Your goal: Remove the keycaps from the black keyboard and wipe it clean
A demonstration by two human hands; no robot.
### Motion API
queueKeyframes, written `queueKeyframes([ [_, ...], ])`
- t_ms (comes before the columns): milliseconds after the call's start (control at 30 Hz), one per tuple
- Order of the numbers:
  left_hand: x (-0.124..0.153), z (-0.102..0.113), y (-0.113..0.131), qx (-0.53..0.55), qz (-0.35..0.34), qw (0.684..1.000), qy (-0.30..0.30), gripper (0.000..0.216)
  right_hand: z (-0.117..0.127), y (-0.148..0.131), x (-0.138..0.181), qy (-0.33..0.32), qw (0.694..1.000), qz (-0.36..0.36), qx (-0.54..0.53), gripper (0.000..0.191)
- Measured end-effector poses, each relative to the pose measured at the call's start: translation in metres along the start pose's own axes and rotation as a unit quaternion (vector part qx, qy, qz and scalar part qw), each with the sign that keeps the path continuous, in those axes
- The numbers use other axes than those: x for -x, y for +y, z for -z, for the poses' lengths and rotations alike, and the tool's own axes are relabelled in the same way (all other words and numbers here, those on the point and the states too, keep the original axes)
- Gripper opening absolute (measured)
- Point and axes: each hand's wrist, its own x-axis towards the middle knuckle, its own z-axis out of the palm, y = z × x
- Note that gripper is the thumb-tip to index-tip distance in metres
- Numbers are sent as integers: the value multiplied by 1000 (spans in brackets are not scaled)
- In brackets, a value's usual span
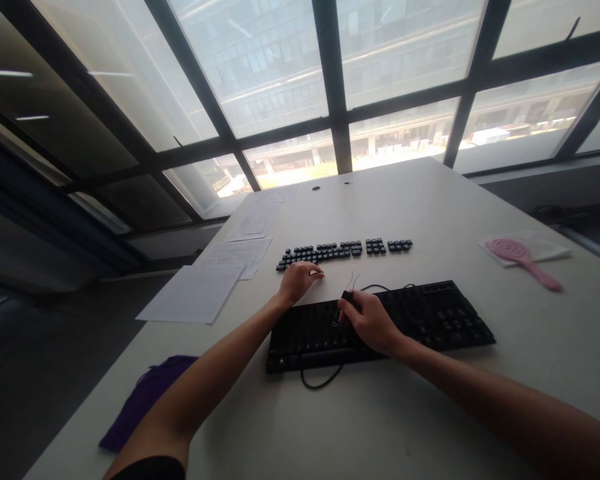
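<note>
A black keyboard (425, 317) lies on the white table in front of me, much of its left part without visible keycaps. Over its middle, my right hand (373, 320) grips a keycap puller (349, 294) by the black handle, its thin wire loops pointing up and away. My left hand (300, 281) hovers past the keyboard's far left edge, fingers loosely curved, with thumb and fingertip slightly apart and nothing visible between them. Loose black keycaps (350, 248) are laid out in groups beyond the keyboard. The left hand partly covers the nearest left ones.
Paper sheets (193, 293) line the table's left side. A purple cloth (150, 393) lies under my left forearm. At the right, a pink hairbrush (523, 257) rests partly on a clear plastic wrapper (555, 252). A black cable (323, 385) loops out before the keyboard. Windows stand behind.
</note>
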Motion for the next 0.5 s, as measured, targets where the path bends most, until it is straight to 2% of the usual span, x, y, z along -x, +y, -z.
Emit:
queueKeyframes([
  [200,1,4,-4,-36,-25,999,1,5,1,-2,-1,-10,1000,0,-3,31],
  [333,-10,2,-2,-86,-49,995,6,6,0,-2,0,-7,1000,3,-1,31],
  [500,-25,-1,-3,-106,-33,994,19,5,1,-1,0,-8,1000,2,-3,31],
])
